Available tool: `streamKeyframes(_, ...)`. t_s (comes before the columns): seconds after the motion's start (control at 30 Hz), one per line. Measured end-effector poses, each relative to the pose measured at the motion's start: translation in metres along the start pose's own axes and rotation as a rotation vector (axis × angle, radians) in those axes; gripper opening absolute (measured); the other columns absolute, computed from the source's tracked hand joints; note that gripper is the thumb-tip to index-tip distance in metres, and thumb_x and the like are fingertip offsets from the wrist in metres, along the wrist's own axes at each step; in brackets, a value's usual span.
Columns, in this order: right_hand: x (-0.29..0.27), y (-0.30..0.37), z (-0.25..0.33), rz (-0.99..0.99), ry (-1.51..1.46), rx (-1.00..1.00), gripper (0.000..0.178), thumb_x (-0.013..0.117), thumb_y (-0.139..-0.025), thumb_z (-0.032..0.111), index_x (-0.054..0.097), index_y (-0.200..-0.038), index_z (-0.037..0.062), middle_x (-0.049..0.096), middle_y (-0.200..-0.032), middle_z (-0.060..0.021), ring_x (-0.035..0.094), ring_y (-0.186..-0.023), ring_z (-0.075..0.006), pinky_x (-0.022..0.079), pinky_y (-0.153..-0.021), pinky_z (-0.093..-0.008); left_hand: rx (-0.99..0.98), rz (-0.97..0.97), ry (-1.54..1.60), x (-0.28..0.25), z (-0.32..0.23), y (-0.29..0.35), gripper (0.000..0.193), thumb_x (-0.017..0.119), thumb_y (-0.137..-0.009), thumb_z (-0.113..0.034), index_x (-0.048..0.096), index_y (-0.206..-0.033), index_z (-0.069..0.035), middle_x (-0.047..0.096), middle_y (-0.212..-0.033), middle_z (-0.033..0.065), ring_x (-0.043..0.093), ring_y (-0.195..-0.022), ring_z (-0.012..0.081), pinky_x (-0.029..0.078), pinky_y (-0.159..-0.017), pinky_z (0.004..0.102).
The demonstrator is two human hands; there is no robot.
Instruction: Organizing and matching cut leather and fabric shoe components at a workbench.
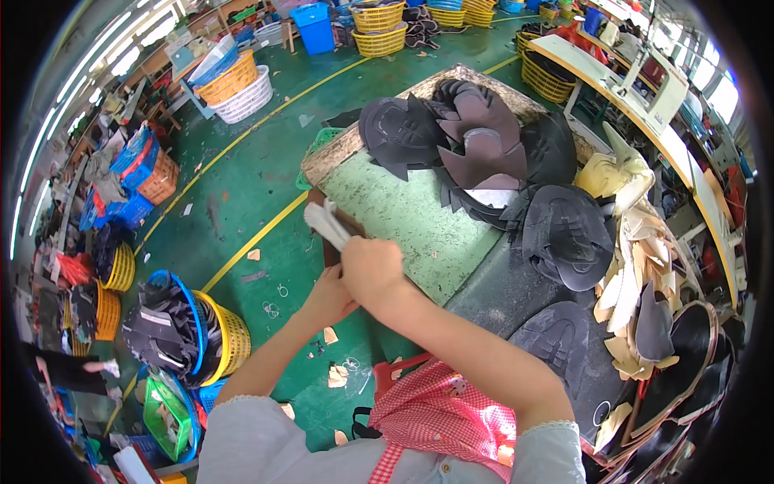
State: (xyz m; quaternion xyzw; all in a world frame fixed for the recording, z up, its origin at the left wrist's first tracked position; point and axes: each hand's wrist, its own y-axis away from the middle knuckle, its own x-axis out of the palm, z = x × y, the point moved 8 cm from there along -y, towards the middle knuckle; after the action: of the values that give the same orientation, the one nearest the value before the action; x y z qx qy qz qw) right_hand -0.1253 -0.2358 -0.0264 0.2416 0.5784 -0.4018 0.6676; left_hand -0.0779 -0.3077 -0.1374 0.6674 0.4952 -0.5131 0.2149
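Note:
My right hand is closed round a pale grey bundle that looks like thin strips laid together; its far end fans out past my fist. Directly below, my left hand touches the right one with fingers curled in, and what they hold is hidden. Both hands are at the left edge of a worktable with a worn pale green top. Farther back on it lie black shoe upper pieces and a stack of brown curved pieces. Another black stack lies to the right.
A single black upper piece lies on the dark surface nearer me. Beige scraps heap along the right side, below a sewing machine on a long table. To the left, a yellow basket stands on the green floor beside a blue-rimmed one.

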Motion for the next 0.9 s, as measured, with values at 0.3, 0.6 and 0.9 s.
streamKeyframes(0.3,0.099,0.005,-0.014,0.196,0.122,0.251,0.037,0.064,-0.083,0.021,0.058,-0.113,-0.0006,0.072,-0.076,-0.0040,0.072,-0.067,-0.0180,0.052,-0.044,-0.0332,0.148,0.055,-0.150,-0.049,-0.050,-0.004,0.021,0.071,-0.079,-0.019,0.071,-0.099,-0.012,0.067,-0.104,0.0045,0.057,-0.102,0.0311,0.044,-0.093,0.0446)
streamKeyframes(0.6,0.120,0.026,-0.026,0.020,-0.154,0.113,0.022,0.061,-0.086,0.018,0.060,-0.105,0.0076,0.070,-0.077,-0.0108,0.072,-0.073,-0.0269,0.056,-0.060,-0.0373,0.218,0.152,0.002,-0.049,-0.064,-0.024,0.010,0.072,-0.078,-0.018,0.071,-0.080,-0.008,0.068,-0.085,0.0061,0.064,-0.088,0.0287,0.050,-0.080,0.0420)
streamKeyframes(0.9,-0.103,0.212,-0.190,-0.054,-0.786,0.243,0.018,0.060,-0.093,0.003,0.067,-0.110,0.0022,0.072,-0.093,-0.0115,0.072,-0.082,-0.0197,0.057,-0.074,-0.0323,0.409,0.145,0.520,-0.033,-0.231,-0.099,0.018,0.078,-0.080,-0.017,0.074,-0.096,-0.010,0.069,-0.098,0.0080,0.066,-0.096,0.0274,0.054,-0.086,0.0399)
